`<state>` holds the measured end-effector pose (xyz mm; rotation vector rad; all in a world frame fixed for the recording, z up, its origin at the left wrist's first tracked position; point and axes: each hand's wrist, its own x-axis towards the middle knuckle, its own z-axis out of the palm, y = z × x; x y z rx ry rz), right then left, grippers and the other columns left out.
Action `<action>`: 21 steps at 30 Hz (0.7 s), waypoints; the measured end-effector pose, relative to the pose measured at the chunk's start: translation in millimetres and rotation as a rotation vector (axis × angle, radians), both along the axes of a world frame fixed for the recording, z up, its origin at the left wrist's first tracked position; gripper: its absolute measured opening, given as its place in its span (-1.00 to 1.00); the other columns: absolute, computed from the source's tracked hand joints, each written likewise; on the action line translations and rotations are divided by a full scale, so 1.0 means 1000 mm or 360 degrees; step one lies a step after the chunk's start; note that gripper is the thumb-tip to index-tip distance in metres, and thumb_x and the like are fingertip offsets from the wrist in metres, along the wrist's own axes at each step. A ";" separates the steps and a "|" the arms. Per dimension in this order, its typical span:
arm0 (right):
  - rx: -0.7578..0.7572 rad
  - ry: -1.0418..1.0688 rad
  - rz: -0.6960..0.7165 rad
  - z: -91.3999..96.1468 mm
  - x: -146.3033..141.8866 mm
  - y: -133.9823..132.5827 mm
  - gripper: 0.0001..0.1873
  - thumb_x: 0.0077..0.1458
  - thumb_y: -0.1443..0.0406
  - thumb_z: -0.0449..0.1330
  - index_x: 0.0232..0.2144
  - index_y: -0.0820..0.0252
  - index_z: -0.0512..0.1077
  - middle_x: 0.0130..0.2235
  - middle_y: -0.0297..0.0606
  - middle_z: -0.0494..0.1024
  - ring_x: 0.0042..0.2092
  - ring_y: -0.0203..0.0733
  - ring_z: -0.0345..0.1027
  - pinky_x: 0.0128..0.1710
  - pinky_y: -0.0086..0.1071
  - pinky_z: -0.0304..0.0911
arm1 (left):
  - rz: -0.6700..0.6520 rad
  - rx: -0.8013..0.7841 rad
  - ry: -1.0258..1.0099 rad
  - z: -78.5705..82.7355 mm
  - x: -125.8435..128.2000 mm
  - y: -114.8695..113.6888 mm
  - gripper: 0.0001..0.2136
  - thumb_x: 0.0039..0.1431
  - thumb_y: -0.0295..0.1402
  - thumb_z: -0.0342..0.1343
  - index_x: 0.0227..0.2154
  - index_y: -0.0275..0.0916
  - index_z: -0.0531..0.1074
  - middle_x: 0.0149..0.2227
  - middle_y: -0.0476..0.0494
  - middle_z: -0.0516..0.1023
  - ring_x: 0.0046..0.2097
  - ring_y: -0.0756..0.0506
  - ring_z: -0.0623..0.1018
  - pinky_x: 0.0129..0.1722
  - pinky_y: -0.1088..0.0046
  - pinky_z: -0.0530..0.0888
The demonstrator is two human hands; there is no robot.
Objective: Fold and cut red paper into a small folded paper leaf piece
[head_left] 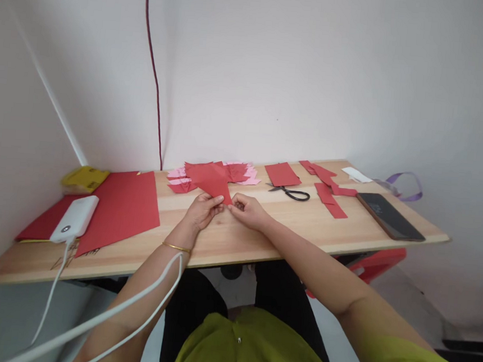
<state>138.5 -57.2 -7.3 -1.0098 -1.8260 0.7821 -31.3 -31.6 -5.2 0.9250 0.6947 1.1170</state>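
Between my hands is a red paper sheet [213, 179], partly folded, with a corner pointing down toward me. My left hand [205, 209] pinches its lower left side, thumb on top. At the lower right corner my right hand [246, 210] grips the same paper with curled fingers. Behind it lie pink and red pleated paper pieces [178, 181], partly covered by the sheet. To the right are a square red paper [283, 174] and a pair of scissors with black handles [293, 193], whose blades reach the paper's near edge.
Red paper strips [329, 200] and a phone [390, 215] lie on the table's right. On the left, a white power bank [74, 218] rests on large red sheets [133, 205] beside a yellow packet [84, 179]. A white cable [142, 296] crosses my left forearm.
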 end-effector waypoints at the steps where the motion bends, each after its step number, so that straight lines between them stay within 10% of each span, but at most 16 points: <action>1: -0.0010 -0.0016 0.0028 0.000 0.000 0.000 -0.76 0.04 0.15 0.11 -0.51 0.19 0.25 -0.57 -0.46 0.20 -0.53 -0.38 0.03 -0.51 -0.47 0.00 | 0.0003 0.0007 0.0009 0.000 0.000 0.000 -0.75 -0.28 -0.41 0.40 -0.51 -0.37 0.46 -0.53 -0.03 0.51 -0.53 0.09 0.43 -0.44 0.54 0.39; 21: -0.0025 0.0078 -0.0009 0.001 -0.001 0.001 -0.68 0.11 0.06 0.06 -0.46 0.21 0.30 -0.50 -0.39 0.31 -0.45 -0.33 0.12 -0.42 -0.45 0.08 | 0.0123 0.0026 -0.0017 0.006 0.003 -0.005 -0.70 -0.27 -0.39 0.40 -0.41 -0.33 0.49 -0.39 -0.13 0.61 -0.40 -0.02 0.54 -0.36 0.45 0.47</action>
